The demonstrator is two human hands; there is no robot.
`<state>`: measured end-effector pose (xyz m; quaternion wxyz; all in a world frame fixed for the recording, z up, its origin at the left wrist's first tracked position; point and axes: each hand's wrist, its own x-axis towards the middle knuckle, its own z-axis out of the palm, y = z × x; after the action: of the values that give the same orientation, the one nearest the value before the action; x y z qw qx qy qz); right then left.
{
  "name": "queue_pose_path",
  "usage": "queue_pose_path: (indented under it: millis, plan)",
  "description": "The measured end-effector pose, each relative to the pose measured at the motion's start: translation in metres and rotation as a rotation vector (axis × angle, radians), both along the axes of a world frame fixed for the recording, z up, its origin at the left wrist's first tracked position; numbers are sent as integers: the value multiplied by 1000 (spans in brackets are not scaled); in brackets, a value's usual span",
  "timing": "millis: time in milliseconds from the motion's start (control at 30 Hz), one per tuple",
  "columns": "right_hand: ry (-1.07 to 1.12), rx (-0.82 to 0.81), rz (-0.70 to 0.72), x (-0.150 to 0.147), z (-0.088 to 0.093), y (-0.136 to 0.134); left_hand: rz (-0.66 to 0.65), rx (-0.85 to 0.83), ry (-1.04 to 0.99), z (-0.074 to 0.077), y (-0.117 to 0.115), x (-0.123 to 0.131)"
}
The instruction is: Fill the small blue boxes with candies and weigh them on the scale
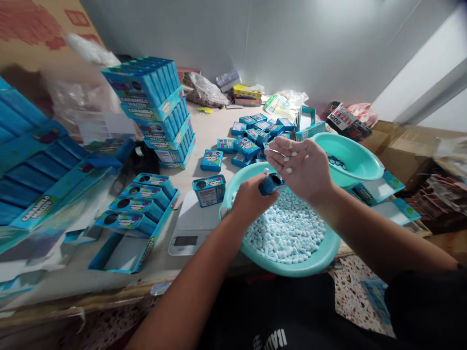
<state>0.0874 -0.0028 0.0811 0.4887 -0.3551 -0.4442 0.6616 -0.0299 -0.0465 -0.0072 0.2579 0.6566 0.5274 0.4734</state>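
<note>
My left hand (251, 198) is closed around a small blue candy box (270, 185), its round hole facing up, above a turquoise basin (292, 268) of small white and pale blue candies (288, 233). Palm up beside it, my right hand (304, 165) has its fingers stretched out, with a few white candies (289, 170) lying loose on it. Left of the basin, another blue box (209, 190) stands upright on a white kitchen scale (189, 228), whose digits are too blurred to read.
Several candy boxes stand in a display tray (126, 253) at left, before a tall stack of filled trays (156, 112). Loose boxes (248, 146) lie in a pile behind the basin. A second turquoise basin (361, 160) with dark round pieces stands at right.
</note>
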Motion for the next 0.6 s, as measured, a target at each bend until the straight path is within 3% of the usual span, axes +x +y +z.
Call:
queue_pose_path:
  millis: [200, 333, 400, 467, 600]
  plan:
    - [-57, 119, -3, -2, 5, -4, 8, -39, -22, -3, 2, 0]
    - [-258, 227, -55, 25, 0, 12, 2, -41, -94, -6, 3, -3]
    - [-418, 215, -87, 47, -18, 27, 12, -28, -146, -7, 3, -5]
    - [-589, 149, -89, 65, -47, 38, 29, -28, -193, -8, 4, -6]
    - [-762, 63, 198, 64, -107, 31, 52, -16, -238, -11, 8, -6]
